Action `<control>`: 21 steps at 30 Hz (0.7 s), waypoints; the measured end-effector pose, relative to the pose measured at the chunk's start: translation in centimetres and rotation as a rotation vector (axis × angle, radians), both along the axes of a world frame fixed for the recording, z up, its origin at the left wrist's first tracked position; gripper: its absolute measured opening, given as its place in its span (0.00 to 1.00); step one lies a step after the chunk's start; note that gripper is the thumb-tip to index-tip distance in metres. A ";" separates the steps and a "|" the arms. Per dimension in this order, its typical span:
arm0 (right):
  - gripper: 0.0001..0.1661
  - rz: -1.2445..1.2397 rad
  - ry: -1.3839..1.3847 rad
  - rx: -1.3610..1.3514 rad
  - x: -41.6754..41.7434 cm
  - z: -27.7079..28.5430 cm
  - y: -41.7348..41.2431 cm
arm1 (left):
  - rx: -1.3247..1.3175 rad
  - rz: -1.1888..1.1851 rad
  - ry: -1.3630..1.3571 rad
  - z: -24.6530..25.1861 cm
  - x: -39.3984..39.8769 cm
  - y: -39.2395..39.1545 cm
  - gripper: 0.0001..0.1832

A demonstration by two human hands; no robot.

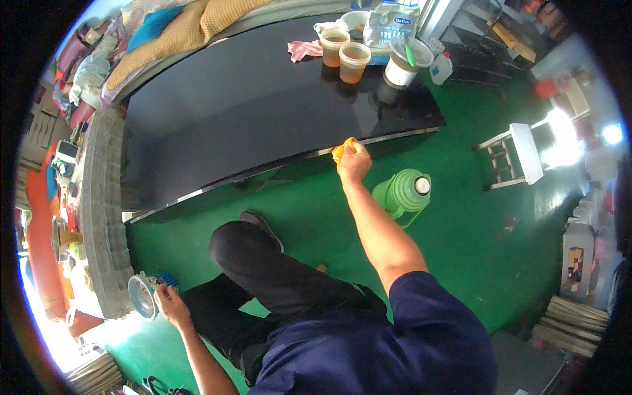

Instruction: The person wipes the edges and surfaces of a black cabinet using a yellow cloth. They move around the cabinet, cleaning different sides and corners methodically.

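Observation:
My right hand (pixel 354 160) is closed on a yellow cloth (pixel 344 150) at the front edge of a glossy black table (pixel 237 113). Just right of my forearm, a green thermos flask (pixel 405 190) stands on the floor. Low on the left, my left hand (pixel 172 306) is at the rim of a clear plastic container (pixel 142 297); the fingers touch or hold its near side. Something blue (pixel 167 280) lies beside that container, partly behind my fingers.
Two tubs of brown liquid (pixel 353 64), a pink cloth (pixel 304 50), a milk powder bag (pixel 392 24) and a lidded tub (pixel 401 69) crowd the table's far right. A white-topped stool (pixel 526 153) stands right. A cloth-covered surface (pixel 104 212) borders the left.

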State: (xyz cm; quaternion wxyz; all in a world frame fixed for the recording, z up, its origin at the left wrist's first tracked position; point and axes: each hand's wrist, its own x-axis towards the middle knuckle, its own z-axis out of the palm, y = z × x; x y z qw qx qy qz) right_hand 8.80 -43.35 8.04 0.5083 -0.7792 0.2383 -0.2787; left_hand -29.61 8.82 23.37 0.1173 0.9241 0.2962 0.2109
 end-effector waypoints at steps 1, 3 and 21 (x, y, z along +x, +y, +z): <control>0.16 0.029 0.049 0.096 -0.3 0.2 1.2 | 0.010 -0.036 0.005 0.0 1.0 -0.4 0.12; 0.18 0.131 0.055 -0.059 -1.1 0.7 2.6 | 0.033 -0.086 0.016 0.2 2.6 -0.8 0.11; 0.14 0.694 0.738 0.769 -16.7 -5.9 -1.2 | -1.961 0.546 -0.185 -18.0 -40.6 -17.8 0.23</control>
